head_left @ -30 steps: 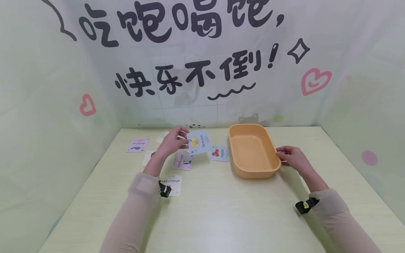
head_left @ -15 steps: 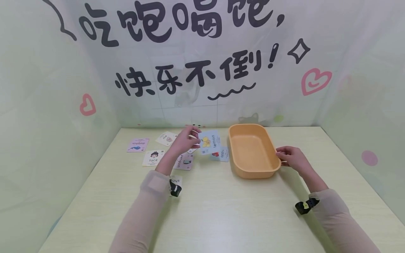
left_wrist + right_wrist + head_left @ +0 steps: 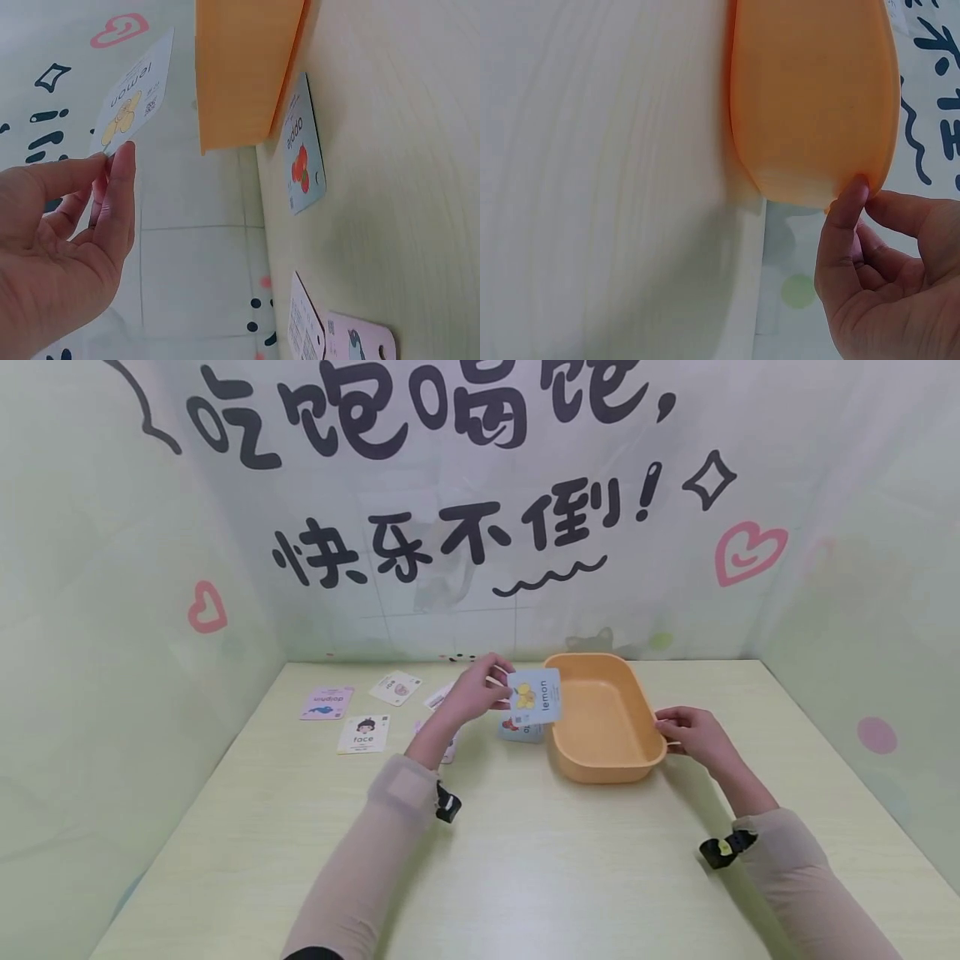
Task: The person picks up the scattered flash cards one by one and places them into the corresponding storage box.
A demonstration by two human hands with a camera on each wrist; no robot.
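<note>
Between thumb and fingers my left hand (image 3: 483, 687) pinches the lemon card (image 3: 535, 695) by its edge. The card is raised above the table and overlaps the left rim of the orange tray (image 3: 603, 770) in the head view. In the left wrist view the lemon card (image 3: 133, 94) is tilted, with the tray's wall (image 3: 244, 82) to its right. My right hand (image 3: 693, 735) grips the tray's right rim, thumb and forefinger on either side of it in the right wrist view. An apple card (image 3: 304, 150) lies on the table beside the tray, partly hidden in the head view.
On the table's left lie a dolphin card (image 3: 327, 702), a face card (image 3: 363, 734) and an ear card (image 3: 396, 688). A pink penguin card (image 3: 356, 339) and a white card (image 3: 304, 319) lie near my left forearm. A printed fabric wall (image 3: 450, 627) stands behind the table.
My left hand has carried the lemon card rightward, from over the penguin card to the tray's left rim. The face and ear cards have come into view. My right hand and the tray stay put.
</note>
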